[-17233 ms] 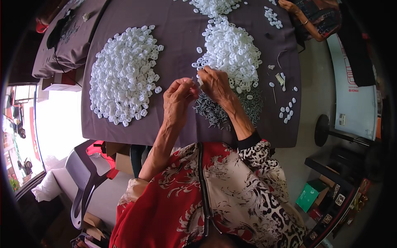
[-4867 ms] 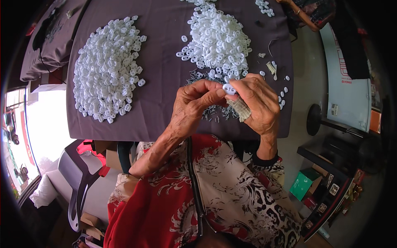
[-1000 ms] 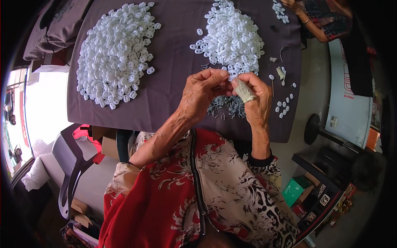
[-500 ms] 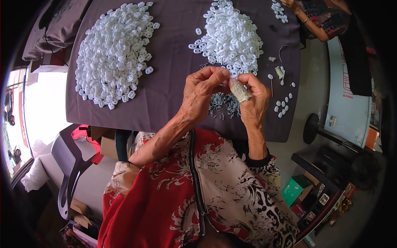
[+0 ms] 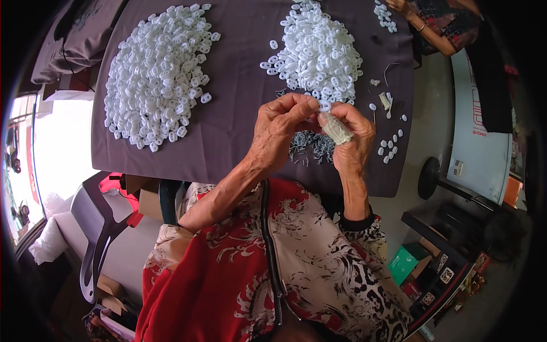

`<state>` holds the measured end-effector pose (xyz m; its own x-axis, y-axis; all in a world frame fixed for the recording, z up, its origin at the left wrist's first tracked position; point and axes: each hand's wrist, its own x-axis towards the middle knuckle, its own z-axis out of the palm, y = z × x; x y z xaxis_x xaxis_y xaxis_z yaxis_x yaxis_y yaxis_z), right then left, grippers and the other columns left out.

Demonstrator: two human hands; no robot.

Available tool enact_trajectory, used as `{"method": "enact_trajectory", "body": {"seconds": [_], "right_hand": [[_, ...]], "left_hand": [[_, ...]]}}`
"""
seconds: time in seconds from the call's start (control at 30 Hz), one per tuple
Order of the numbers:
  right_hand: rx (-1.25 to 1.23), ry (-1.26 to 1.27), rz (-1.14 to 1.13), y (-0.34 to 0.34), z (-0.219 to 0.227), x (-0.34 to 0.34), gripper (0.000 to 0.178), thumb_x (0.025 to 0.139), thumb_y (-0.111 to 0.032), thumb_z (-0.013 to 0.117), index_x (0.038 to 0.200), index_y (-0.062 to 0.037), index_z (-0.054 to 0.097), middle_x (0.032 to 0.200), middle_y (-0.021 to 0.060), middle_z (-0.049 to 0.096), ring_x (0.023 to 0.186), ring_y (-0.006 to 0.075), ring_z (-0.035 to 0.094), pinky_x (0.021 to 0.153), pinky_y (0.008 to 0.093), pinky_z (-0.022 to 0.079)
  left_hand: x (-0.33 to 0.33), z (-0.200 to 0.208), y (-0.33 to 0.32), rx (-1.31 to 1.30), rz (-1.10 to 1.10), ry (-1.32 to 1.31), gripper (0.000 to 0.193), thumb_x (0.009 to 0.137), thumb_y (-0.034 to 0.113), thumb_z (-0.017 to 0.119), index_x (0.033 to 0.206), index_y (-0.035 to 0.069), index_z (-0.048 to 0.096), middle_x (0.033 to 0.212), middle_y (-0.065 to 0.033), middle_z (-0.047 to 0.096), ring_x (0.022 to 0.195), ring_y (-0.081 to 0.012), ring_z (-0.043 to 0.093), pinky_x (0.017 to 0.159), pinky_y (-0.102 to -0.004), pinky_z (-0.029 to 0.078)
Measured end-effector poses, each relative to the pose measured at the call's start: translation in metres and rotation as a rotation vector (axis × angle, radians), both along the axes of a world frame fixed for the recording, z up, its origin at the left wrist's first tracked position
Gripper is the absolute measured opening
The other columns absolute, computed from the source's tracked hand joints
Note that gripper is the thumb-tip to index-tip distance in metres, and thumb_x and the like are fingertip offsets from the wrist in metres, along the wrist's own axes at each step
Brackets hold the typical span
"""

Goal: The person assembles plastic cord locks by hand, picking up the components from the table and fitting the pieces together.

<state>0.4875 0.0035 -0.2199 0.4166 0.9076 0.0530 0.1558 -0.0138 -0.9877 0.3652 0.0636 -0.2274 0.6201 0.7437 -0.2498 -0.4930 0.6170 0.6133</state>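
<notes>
A small white oval plastic piece with two holes point(image 5: 325, 106) is pinched between my hands, above the dark-covered table. My left hand point(image 5: 274, 130) is closed, its thumb and forefinger at the piece's left side. From the right, my closed right hand point(image 5: 354, 142) grips the same piece. A pale, rough wrapping point(image 5: 338, 129) covers what seems to be a digit of that hand. Under and between the hands lies a heap of small grey slivers point(image 5: 313, 147), partly hidden by them. Just beyond is a large pile of similar white pieces point(image 5: 320, 54).
Another big pile of white pieces point(image 5: 156, 74) covers the table's left part. On the right lie several loose pieces point(image 5: 390, 147), a thin stick point(image 5: 374, 121) and a pale scrap point(image 5: 385, 101). A co-worker's arm point(image 5: 433, 40) reaches in at the far right corner.
Both hands have shifted slightly right with the white piece, which appears turned a little. The wrapped digit has moved right too. The piles look the same.
</notes>
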Motion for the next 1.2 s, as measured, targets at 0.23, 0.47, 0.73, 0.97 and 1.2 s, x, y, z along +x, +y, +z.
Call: {"method": "enact_trajectory", "body": {"seconds": [0.23, 0.47, 0.73, 0.97, 1.2], "right_hand": [[-0.009, -0.069, -0.009, 0.000, 0.003, -0.007, 0.007, 0.073, -0.004, 0.065, 0.073, -0.0007, 0.058, 0.065, -0.0002, 0.054, 0.059, 0.0053, 0.048, 0.053, 0.0202, 0.040], [0.004, -0.175, -0.021, 0.002, 0.006, -0.008, 0.010, 0.074, -0.008, 0.067, 0.076, -0.0029, 0.058, 0.060, -0.0006, 0.052, 0.058, 0.0047, 0.047, 0.053, 0.0209, 0.038], [0.038, -0.599, 0.114, 0.007, 0.026, 0.006, 0.029, 0.067, -0.007, 0.072, 0.094, -0.0038, 0.061, 0.074, 0.0043, 0.058, 0.068, 0.0120, 0.054, 0.064, 0.0258, 0.044], [0.145, -0.742, 0.186, 0.009, 0.020, 0.012, 0.037, 0.065, -0.006, 0.070, 0.101, -0.0046, 0.061, 0.082, 0.0062, 0.060, 0.076, 0.0175, 0.056, 0.068, 0.0283, 0.046], [0.167, -0.754, 0.177, 0.009, 0.020, 0.010, 0.035, 0.066, -0.008, 0.070, 0.100, -0.0039, 0.061, 0.083, 0.0068, 0.060, 0.078, 0.0200, 0.056, 0.067, 0.0294, 0.046]], "left_hand": [[-0.002, -0.001, 0.002, 0.002, -0.059, 0.072, 0.019, 0.082, 0.019, 0.061, 0.084, 0.000, 0.060, 0.081, -0.0049, 0.059, 0.075, -0.0128, 0.056, 0.074, -0.0315, 0.047], [-0.001, 0.004, 0.002, -0.067, -0.025, 0.039, 0.018, 0.082, 0.019, 0.061, 0.082, 0.001, 0.059, 0.079, -0.0041, 0.058, 0.076, -0.0124, 0.055, 0.074, -0.0319, 0.047], [-0.005, -0.004, 0.008, -0.087, -0.119, 0.105, 0.020, 0.082, 0.020, 0.061, 0.083, 0.000, 0.060, 0.078, -0.0056, 0.060, 0.072, -0.0132, 0.057, 0.071, -0.0298, 0.048], [-0.006, -0.004, 0.009, -0.208, -0.096, -0.049, 0.021, 0.084, 0.020, 0.059, 0.086, -0.001, 0.061, 0.080, -0.0072, 0.062, 0.072, -0.0146, 0.059, 0.069, -0.0298, 0.050], [-0.004, -0.006, 0.005, -0.183, -0.090, 0.013, 0.019, 0.084, 0.018, 0.059, 0.086, -0.001, 0.061, 0.078, -0.0059, 0.061, 0.072, -0.0139, 0.059, 0.069, -0.0295, 0.050]]}}
